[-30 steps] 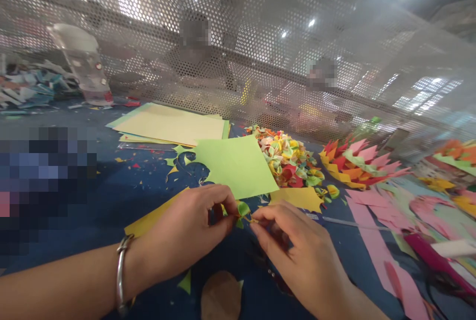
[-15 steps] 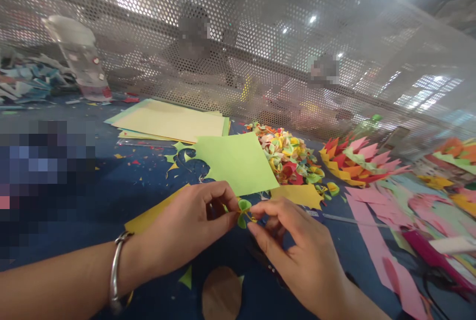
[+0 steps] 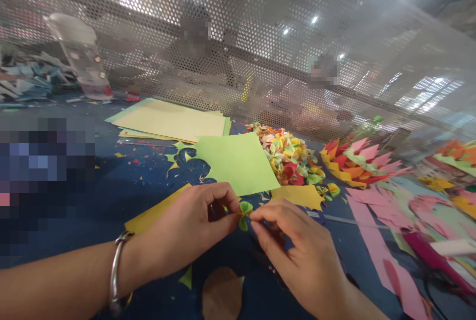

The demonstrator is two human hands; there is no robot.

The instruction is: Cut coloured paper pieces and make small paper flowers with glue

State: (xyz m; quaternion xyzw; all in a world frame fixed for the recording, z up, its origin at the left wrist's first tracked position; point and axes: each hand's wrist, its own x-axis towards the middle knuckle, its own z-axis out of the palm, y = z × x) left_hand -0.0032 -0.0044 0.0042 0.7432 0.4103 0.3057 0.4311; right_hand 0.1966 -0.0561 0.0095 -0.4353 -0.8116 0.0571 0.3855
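Note:
A small green-and-yellow paper piece with petal-like lobes [image 3: 245, 208] is pinched between the fingertips of both hands. My left hand [image 3: 186, 223], a silver bangle at its wrist, grips its left side with thumb and forefinger. On the opposite side, my right hand [image 3: 301, 248] closes thumb and forefinger on its yellow part. Just behind the hands lies a light green paper sheet [image 3: 236, 161]. Yellow paper [image 3: 152, 212] shows beside my left hand, and another yellow piece [image 3: 299, 196] behind my right. A brown oval piece [image 3: 222, 290] rests in front of both hands.
Behind are a paper stack [image 3: 171, 119], a pile of small paper pieces [image 3: 288, 154] and a pointed paper arrangement [image 3: 349, 164]. Pink strips [image 3: 372, 233] and a magenta tool [image 3: 427, 253] lie right. A bottle [image 3: 87, 70] stands far left before a perforated panel [image 3: 260, 27].
My right thumb and forefinger have come together on the right end of the paper piece, whose lobes have turned slightly. My left hand has hardly moved.

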